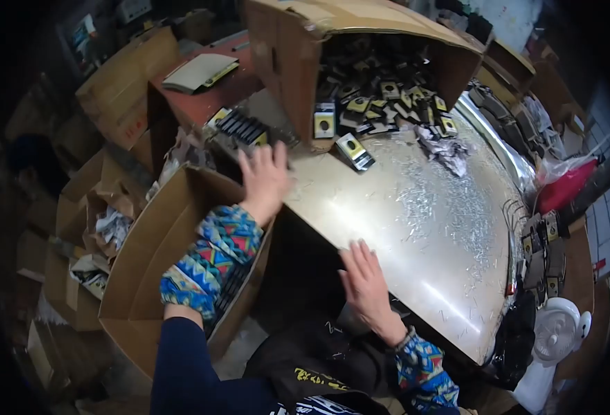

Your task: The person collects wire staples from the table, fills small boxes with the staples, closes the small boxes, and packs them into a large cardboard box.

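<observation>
Two bare hands show, each below a bright patterned sleeve. The left hand [265, 181] is open, palm down, its fingers spread and their tips just beside one row of black-and-yellow packs [241, 130]; whether it touches them I cannot tell. At least four packs make up the row. The right hand [368, 285] is open at the near edge of the worktop [360, 207], fingers slightly apart, pinching nothing; contact with the edge is unclear.

Beyond the hands, one small box [354, 152] lies alone on the worktop, and one more [324, 121] stands at the mouth of one large carton [283, 76]. That carton rests on its side, holding dozens of similar small boxes [388, 90], too heaped to count. One crumpled wrapper [447, 149] lies in front of it, with countless tiny shiny pieces [450, 207] scattered to its near side.

Under the left forearm is one open carton [135, 277] with dark packs [234, 290] inside, partly hidden. One light-coloured stack [199, 72] sits on a red surface [239, 90] farther back. At the far right are one white fan [555, 330] and one red item [566, 184].
</observation>
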Available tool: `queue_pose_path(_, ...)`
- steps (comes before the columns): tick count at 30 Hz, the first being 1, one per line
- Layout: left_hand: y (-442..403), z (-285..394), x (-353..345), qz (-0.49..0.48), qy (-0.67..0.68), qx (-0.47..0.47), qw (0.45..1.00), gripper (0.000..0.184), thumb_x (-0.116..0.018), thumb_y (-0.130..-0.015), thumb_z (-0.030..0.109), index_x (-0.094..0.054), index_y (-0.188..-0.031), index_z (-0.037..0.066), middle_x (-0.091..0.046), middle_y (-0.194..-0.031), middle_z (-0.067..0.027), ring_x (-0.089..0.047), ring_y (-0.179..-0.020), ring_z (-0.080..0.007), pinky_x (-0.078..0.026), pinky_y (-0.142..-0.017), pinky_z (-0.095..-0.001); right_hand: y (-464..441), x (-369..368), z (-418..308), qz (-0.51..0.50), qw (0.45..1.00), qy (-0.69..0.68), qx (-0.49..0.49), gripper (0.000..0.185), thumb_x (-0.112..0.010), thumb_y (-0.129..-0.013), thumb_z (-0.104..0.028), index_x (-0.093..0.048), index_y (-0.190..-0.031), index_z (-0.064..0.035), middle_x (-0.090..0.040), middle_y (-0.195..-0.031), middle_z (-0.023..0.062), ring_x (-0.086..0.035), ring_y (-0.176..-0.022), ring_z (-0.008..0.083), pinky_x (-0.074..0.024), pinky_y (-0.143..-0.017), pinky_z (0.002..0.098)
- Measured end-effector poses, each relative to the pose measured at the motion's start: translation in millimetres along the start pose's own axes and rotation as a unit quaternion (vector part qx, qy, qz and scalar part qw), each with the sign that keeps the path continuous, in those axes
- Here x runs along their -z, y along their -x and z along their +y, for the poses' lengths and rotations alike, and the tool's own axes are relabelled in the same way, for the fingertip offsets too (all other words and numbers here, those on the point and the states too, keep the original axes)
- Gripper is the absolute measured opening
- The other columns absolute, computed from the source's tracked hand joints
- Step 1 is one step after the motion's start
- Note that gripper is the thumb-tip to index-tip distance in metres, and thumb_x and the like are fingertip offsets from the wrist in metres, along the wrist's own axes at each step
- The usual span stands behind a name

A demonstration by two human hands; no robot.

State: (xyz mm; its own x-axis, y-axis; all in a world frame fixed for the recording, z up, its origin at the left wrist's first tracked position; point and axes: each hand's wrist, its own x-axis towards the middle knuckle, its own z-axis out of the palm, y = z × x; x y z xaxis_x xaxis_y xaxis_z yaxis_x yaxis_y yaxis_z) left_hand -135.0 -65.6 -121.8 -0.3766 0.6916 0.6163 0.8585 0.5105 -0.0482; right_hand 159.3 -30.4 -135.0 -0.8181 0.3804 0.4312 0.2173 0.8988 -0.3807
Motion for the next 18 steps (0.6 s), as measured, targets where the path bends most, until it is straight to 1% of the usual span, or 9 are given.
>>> queue_pose_path(1, -16.2, -6.0, -0.8, 0.051, -0.025, -0.045, 0.997, 0.068, -0.076, -0.076, 0.024, -0.046, -0.133, 0.003, -0.053, -0.117, -0.0155, -0.052, -0.109, -0.0324, -0.045, -0.092, -0.0468, -16.2, -7.7, 9.1, -0.023, 0.998, 0.046, 0.019, 0.044, -0.063, -0.093, -0.014, -0.054, -0.135, -0.0029, -0.053, -0.140, 0.0214, -0.044, -0.136, 0.0389, -0.0348, -0.112, 0.0538)
queue_pose_path(4, -43.1, 33.7, -27.1, -0.060, 0.149, -0.252, 0.954, 0.067, -0.072, -0.071, 0.008, -0.047, -0.133, 0.002, -0.054, -0.126, -0.0142, -0.053, -0.113, -0.0315, -0.046, -0.099, -0.0380, -58.1, -25.7, 61.7, -0.021, 0.985, 0.170, 0.033, 0.042, -0.055, -0.098, -0.025, -0.053, -0.136, -0.0066, -0.051, -0.142, 0.0193, -0.042, -0.138, 0.0384, -0.0294, -0.114, 0.0565)
queue_pose_path(7, -82.6, 77.9, -61.9, -0.038, 0.105, -0.337, 0.935, 0.063, -0.068, -0.072, 0.001, -0.048, -0.132, 0.000, -0.050, -0.136, -0.0172, -0.054, -0.114, -0.0328, -0.048, -0.096, -0.0404, -81.1, -18.5, 120.1, -0.043, 0.970, 0.237, -0.022, 0.041, -0.051, -0.100, -0.029, -0.054, -0.135, -0.0068, -0.051, -0.142, 0.0186, -0.042, -0.137, 0.0390, -0.0298, -0.113, 0.0578)
queue_pose_path(8, -100.3, 86.7, -65.5, -0.141, 0.138, -0.329, 0.923, 0.063, -0.064, -0.072, -0.004, -0.048, -0.132, 0.002, -0.047, -0.143, -0.0171, -0.053, -0.116, -0.0338, -0.050, -0.093, -0.0430, -73.2, -11.0, 134.1, -0.055, 0.966, 0.250, -0.049, 0.041, -0.050, -0.100, -0.030, -0.054, -0.134, -0.0066, -0.051, -0.141, 0.0187, -0.042, -0.137, 0.0392, -0.0302, -0.112, 0.0583)
queue_pose_path(9, -109.7, 91.1, -87.7, -0.132, 0.127, -0.312, 0.932, 0.044, -0.067, -0.078, 0.008, -0.058, -0.121, 0.009, -0.059, -0.122, -0.0116, -0.057, -0.108, -0.0311, -0.053, -0.087, -0.0416, -60.7, 2.3, 135.6, -0.062, 0.968, 0.237, -0.062, 0.041, -0.050, -0.100, -0.029, -0.055, -0.134, -0.0056, -0.052, -0.140, 0.0194, -0.043, -0.136, 0.0392, -0.0309, -0.112, 0.0582)
queue_pose_path(11, -131.2, 94.8, -100.7, -0.259, 0.100, -0.305, 0.911, 0.041, -0.072, -0.071, 0.016, -0.066, -0.111, 0.008, -0.059, -0.123, -0.0134, -0.050, -0.119, -0.0337, -0.050, -0.089, -0.0456, -37.6, 30.2, 128.6, -0.070, 0.972, 0.208, -0.086, 0.041, -0.049, -0.101, -0.029, -0.055, -0.133, -0.0038, -0.054, -0.137, 0.0206, -0.044, -0.135, 0.0393, -0.0325, -0.111, 0.0580)
queue_pose_path(13, -138.1, 103.2, -82.1, -0.291, 0.100, -0.304, 0.902, 0.048, -0.073, -0.070, 0.027, -0.067, -0.111, 0.004, -0.058, -0.122, -0.0164, -0.050, -0.119, -0.0357, -0.048, -0.093, -0.0439, -5.2, 41.6, 136.3, -0.010, 0.975, 0.208, -0.074, 0.038, -0.055, -0.098, -0.023, -0.056, -0.130, -0.0029, -0.057, -0.135, 0.0175, -0.050, -0.129, 0.0373, -0.0399, -0.105, 0.0527)
queue_pose_path(16, -118.9, 114.8, -71.3, -0.287, 0.266, -0.208, 0.896, 0.046, -0.068, -0.079, 0.028, -0.063, -0.115, 0.000, -0.058, -0.118, -0.0196, -0.055, -0.112, -0.0356, -0.048, -0.093, -0.0414, 30.5, 56.0, 145.1, 0.091, 0.981, 0.151, -0.084, 0.034, -0.063, -0.092, -0.014, -0.060, -0.124, -0.0036, -0.059, -0.134, 0.0141, -0.056, -0.121, 0.0347, -0.0451, -0.098, 0.0446)
queue_pose_path(18, -95.2, 118.3, -53.7, -0.258, 0.418, -0.102, 0.865, 0.038, -0.064, -0.087, 0.027, -0.062, -0.113, -0.001, -0.060, -0.113, -0.0187, -0.060, -0.105, -0.0324, -0.050, -0.090, -0.0380, 45.0, 64.7, 146.5, 0.048, 0.988, 0.095, -0.112, 0.035, -0.064, -0.091, -0.014, -0.060, -0.124, -0.0033, -0.059, -0.133, 0.0147, -0.056, -0.120, 0.0341, -0.0452, -0.098, 0.0436)
